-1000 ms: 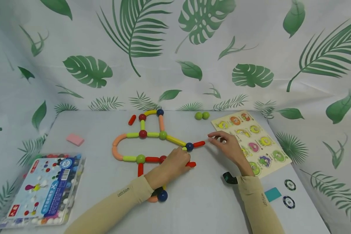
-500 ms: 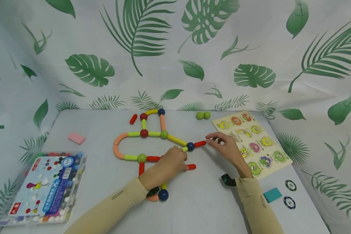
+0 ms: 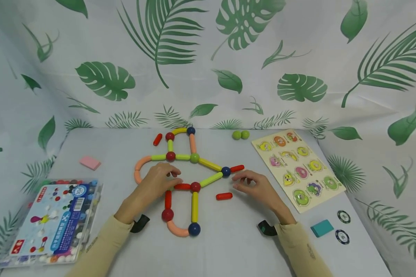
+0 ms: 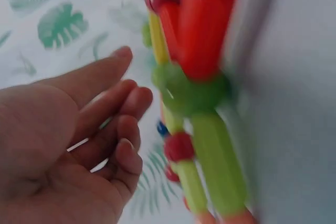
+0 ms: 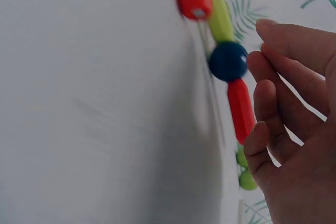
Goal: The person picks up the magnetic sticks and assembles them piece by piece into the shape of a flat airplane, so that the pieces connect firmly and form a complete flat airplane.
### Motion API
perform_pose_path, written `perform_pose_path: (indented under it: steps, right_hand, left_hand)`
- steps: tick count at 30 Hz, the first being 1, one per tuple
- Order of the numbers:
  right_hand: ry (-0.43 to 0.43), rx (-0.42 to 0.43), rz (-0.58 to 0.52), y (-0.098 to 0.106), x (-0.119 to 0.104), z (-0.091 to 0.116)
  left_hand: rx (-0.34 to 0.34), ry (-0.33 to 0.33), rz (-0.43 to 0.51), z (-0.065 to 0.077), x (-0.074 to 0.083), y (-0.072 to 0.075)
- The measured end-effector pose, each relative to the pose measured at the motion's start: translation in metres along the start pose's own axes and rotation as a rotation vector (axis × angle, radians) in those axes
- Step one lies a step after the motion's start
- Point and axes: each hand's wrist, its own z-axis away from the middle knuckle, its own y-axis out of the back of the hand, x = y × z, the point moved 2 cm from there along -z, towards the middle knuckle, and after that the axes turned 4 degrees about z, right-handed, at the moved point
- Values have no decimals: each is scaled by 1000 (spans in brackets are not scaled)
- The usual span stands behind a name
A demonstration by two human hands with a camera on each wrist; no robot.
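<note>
A flat figure of sticks and balls lies on the table. At its right corner is a blue ball (image 3: 226, 171), joined by a yellow-green stick (image 3: 211, 179) to a red ball (image 3: 195, 187). My left hand (image 3: 156, 177) hovers over the figure's left part and covers some of it; its fingers are loosely bent around nothing. In the left wrist view a green ball (image 4: 197, 95) is beside those fingers. Near the blue ball is my right hand (image 3: 256, 188), also holding nothing. A red stick (image 3: 237, 168) extends from that ball, and another red stick (image 3: 224, 196) lies loose below.
A clear box (image 3: 86, 227) of small balls with a printed sheet stands at left. A pink block (image 3: 90, 162), two green balls (image 3: 240, 134), a fruit-picture board (image 3: 280, 184), a teal block (image 3: 322, 228) and two round chips (image 3: 342, 237) lie around the figure.
My left hand has let go and moved left, away from the yellow-green stick, which now spans the blue and red balls. My right hand has shifted slightly down and left from the red stick's end.
</note>
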Motion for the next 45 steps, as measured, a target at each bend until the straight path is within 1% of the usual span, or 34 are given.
perform_pose_path:
  steps: [3,6,9,14,18,21,25,31,37,45]
  right_hand:
    - [16,-46,-8,-9,0,5]
    - [44,-87,-14,-16,0,8]
    - [46,-113,-1,-22,-2,10]
    - [39,-124,46,-27,-7,10]
    - [34,-85,71,-26,-8,11]
    - [-7,-25,89,-21,-4,12]
    - [-80,53,90,-10,3,14]
    - [-114,126,103,0,15,10]
    - [-133,152,113,-1,18,4]
    - [-137,153,105,-3,15,-4]
  left_hand:
    - [39,9,32,8,-16,7]
    - [51,13,56,14,-26,8]
    - [42,11,80,17,-32,6]
    - [33,8,80,19,-35,3]
    - [46,-6,74,20,-36,2]
    - [51,-17,71,20,-36,2]
    - [40,-11,70,20,-35,3]
    - [26,-16,63,22,-34,4]
    - [6,-19,48,22,-36,4]
    - [-11,-41,33,21,-36,2]
